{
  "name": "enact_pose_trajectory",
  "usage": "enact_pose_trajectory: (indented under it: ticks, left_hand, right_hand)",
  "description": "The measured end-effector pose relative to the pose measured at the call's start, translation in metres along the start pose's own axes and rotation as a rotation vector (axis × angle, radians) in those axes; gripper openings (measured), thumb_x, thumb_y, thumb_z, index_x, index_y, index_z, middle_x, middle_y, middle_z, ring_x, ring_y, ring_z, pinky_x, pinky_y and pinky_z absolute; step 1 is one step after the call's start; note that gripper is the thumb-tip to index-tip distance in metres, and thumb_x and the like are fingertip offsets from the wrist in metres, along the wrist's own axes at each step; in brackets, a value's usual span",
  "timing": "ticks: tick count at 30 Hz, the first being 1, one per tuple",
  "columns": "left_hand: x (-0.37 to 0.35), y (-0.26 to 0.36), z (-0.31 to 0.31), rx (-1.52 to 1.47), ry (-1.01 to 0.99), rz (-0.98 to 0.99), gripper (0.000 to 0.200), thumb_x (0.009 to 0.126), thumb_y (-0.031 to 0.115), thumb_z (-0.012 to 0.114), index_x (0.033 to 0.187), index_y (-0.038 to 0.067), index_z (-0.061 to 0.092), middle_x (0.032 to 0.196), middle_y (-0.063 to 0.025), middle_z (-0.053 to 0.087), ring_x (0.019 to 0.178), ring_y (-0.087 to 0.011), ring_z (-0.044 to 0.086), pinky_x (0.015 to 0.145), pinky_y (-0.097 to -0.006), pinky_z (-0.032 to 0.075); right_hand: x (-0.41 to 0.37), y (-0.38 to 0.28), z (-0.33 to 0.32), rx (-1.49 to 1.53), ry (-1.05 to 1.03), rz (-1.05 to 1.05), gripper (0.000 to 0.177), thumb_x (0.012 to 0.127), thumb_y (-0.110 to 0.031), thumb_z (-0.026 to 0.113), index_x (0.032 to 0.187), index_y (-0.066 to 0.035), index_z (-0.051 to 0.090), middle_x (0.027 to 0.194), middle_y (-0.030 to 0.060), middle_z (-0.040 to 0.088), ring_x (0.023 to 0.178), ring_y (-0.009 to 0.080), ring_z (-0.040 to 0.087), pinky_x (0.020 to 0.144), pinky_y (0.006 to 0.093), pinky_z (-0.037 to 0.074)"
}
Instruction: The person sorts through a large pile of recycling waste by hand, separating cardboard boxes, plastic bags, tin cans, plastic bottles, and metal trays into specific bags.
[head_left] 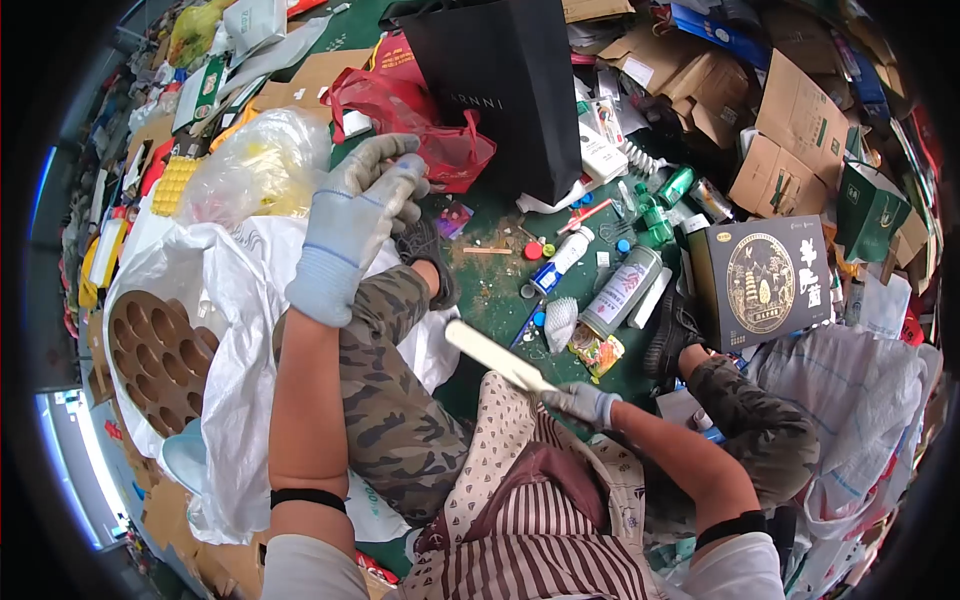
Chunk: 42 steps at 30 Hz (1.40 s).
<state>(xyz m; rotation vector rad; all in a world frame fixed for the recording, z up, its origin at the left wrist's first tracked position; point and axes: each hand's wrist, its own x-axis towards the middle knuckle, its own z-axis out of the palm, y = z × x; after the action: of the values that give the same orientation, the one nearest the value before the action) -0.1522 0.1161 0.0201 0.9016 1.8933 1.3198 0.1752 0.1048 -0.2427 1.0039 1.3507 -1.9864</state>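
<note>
My left hand point(362, 205), in a grey-white work glove, is raised over my bent knee. Its fingers stretch out, slightly curled, and nothing shows in them. Behind the fingertips lies a red plastic bag point(455, 150), with a clear plastic bag point(262, 165) to the left. My right hand point(585, 403), gloved too, is closed around one end of a long flat cream-coloured strip point(495, 355) with a rounded tip. The strip points up and left above my apron point(545, 490). Past it, a silver-and-green can point(620, 290) and a white foam net point(561, 324) lie on the green floor.
A tall black paper bag point(490, 90) stands ahead. At right are a black printed box point(760, 280) and cardboard point(795, 130). A white sack point(245, 300) at left holds a brown moulded tray point(160, 360). Green bottles point(655, 220) and several bottle caps are scattered between my feet.
</note>
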Motion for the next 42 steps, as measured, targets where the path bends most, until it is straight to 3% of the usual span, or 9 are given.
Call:
enact_pose_trajectory:
  ticks: [4, 8, 17, 18, 20, 23, 28, 35, 42]
  left_hand:
    - [-0.009, -0.004, -0.004, 0.069, -0.010, -0.029, 0.031, 0.089, 0.017, 0.054, 0.116, 0.002, 0.055, 0.083, -0.0030, 0.061, 0.068, -0.0045, 0.053, 0.063, -0.0181, 0.043]
    - [-0.007, -0.004, -0.003, 0.298, 0.024, 0.002, 0.031, 0.087, 0.012, 0.054, 0.116, 0.001, 0.055, 0.083, -0.0033, 0.061, 0.072, -0.0055, 0.054, 0.066, -0.0189, 0.044]
    - [-0.009, 0.014, 0.021, 0.393, -0.034, 0.087, 0.030, 0.080, 0.008, 0.060, 0.109, 0.002, 0.059, 0.075, -0.0062, 0.063, 0.064, -0.0097, 0.059, 0.060, -0.0224, 0.048]
    - [-0.009, 0.014, 0.022, 0.395, -0.060, 0.114, 0.029, 0.079, 0.008, 0.060, 0.108, 0.003, 0.060, 0.075, -0.0064, 0.063, 0.064, -0.0108, 0.060, 0.060, -0.0229, 0.048]
    - [-0.009, 0.019, 0.022, 0.400, -0.112, 0.171, 0.029, 0.078, 0.007, 0.060, 0.107, 0.003, 0.060, 0.075, -0.0068, 0.063, 0.064, -0.0130, 0.061, 0.061, -0.0238, 0.049]
    - [-0.007, 0.032, 0.018, 0.417, -0.139, 0.106, 0.031, 0.078, 0.009, 0.059, 0.108, 0.001, 0.060, 0.083, -0.0105, 0.065, 0.074, -0.0156, 0.063, 0.069, -0.0267, 0.049]
    - [-0.014, 0.029, 0.017, 0.233, -0.126, 0.153, 0.035, 0.075, 0.005, 0.062, 0.110, 0.004, 0.058, 0.079, -0.0086, 0.063, 0.070, -0.0177, 0.063, 0.065, -0.0265, 0.050]
    - [-0.014, 0.028, 0.014, 0.303, -0.109, 0.196, 0.036, 0.072, 0.004, 0.064, 0.107, 0.003, 0.060, 0.079, -0.0085, 0.063, 0.070, -0.0184, 0.062, 0.065, -0.0276, 0.050]
    - [-0.015, 0.030, 0.023, 0.262, -0.189, 0.198, 0.032, 0.076, 0.004, 0.061, 0.108, 0.002, 0.059, 0.078, -0.0070, 0.062, 0.067, -0.0157, 0.061, 0.064, -0.0257, 0.049]
  right_hand:
    - [0.048, 0.059, 0.020, -0.643, -0.115, 0.070, 0.074, 0.077, -0.072, 0.041, 0.105, -0.006, 0.062, 0.100, 0.0177, 0.064, 0.095, 0.0322, 0.060, 0.085, 0.0373, 0.043]
    - [0.066, 0.054, -0.012, -1.057, -0.008, 0.028, 0.059, 0.083, -0.064, 0.039, 0.103, -0.010, 0.057, 0.095, 0.0168, 0.064, 0.092, 0.0352, 0.060, 0.079, 0.0421, 0.046]
    - [0.054, 0.028, -0.217, -0.520, 1.094, 0.146, 0.059, 0.083, -0.055, 0.050, 0.115, -0.006, 0.056, 0.090, 0.0238, 0.062, 0.090, 0.0366, 0.060, 0.078, 0.0405, 0.045]
    - [0.076, 0.041, -0.248, -0.346, 1.304, -0.110, 0.055, 0.084, -0.056, 0.050, 0.100, -0.004, 0.060, 0.074, 0.0169, 0.063, 0.067, 0.0300, 0.062, 0.061, 0.0396, 0.047]
    - [0.061, -0.016, -0.257, 0.491, 1.095, -0.182, 0.050, 0.082, -0.064, 0.045, 0.069, -0.015, 0.043, 0.048, -0.0038, 0.035, 0.031, 0.0114, 0.032, 0.029, 0.0284, 0.025]
    - [0.041, -0.081, -0.203, 0.915, 0.909, -0.391, 0.053, 0.081, -0.068, 0.042, 0.071, -0.016, 0.041, 0.043, -0.0031, 0.030, 0.029, 0.0122, 0.028, 0.029, 0.0278, 0.022]
    - [0.101, -0.043, -0.081, 0.419, 0.455, -0.585, 0.047, 0.086, -0.057, 0.044, 0.072, -0.012, 0.049, 0.045, -0.0020, 0.039, 0.030, 0.0090, 0.034, 0.028, 0.0224, 0.026]
    - [0.132, -0.062, 0.002, 0.520, -0.113, -0.029, 0.051, 0.084, -0.059, 0.046, 0.067, -0.011, 0.049, 0.048, -0.0020, 0.038, 0.032, 0.0086, 0.031, 0.030, 0.0244, 0.025]
    - [0.191, -0.051, -0.114, 0.058, 0.614, -0.116, 0.056, 0.081, -0.059, 0.054, 0.080, -0.004, 0.060, 0.058, 0.0006, 0.048, 0.051, 0.0113, 0.042, 0.047, 0.0291, 0.036]
